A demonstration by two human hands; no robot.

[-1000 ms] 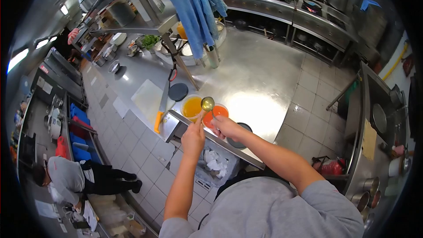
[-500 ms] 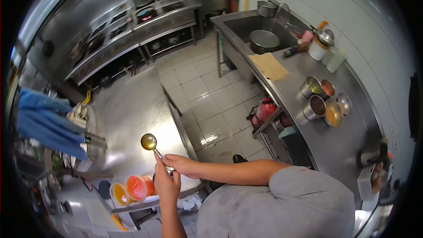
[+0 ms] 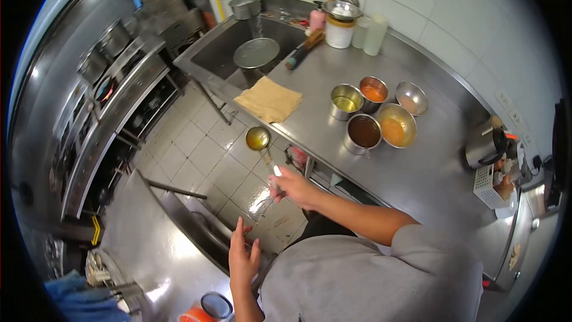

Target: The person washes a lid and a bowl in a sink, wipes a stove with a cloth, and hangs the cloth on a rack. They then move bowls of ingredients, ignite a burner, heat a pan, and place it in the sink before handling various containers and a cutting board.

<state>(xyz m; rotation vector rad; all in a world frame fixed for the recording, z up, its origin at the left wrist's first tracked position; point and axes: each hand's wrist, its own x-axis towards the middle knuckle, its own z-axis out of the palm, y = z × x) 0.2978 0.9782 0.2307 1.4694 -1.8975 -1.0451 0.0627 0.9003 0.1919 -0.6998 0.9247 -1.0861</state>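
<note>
My right hand is closed round the handle of a metal ladle, whose bowl holds a yellow-orange liquid. The ladle hangs over the gap between the two counters, above the tiled floor. Low on the left, my left hand has its fingers apart and holds nothing. Near it, at the bottom edge, are a tub of orange-red contents and a dark round lid. On the right counter stand metal pots with yellow liquid, orange sauce and dark brown sauce, beside a bowl of orange liquid.
A tan cloth lies at the counter edge by the sink, where water runs from the tap onto a large pot. A stove lines the left wall. A white basket sits at right.
My body has turned right towards the sink counter. The ladle has swung from above the steel table to over the floor, and my left hand has let go of it.
</note>
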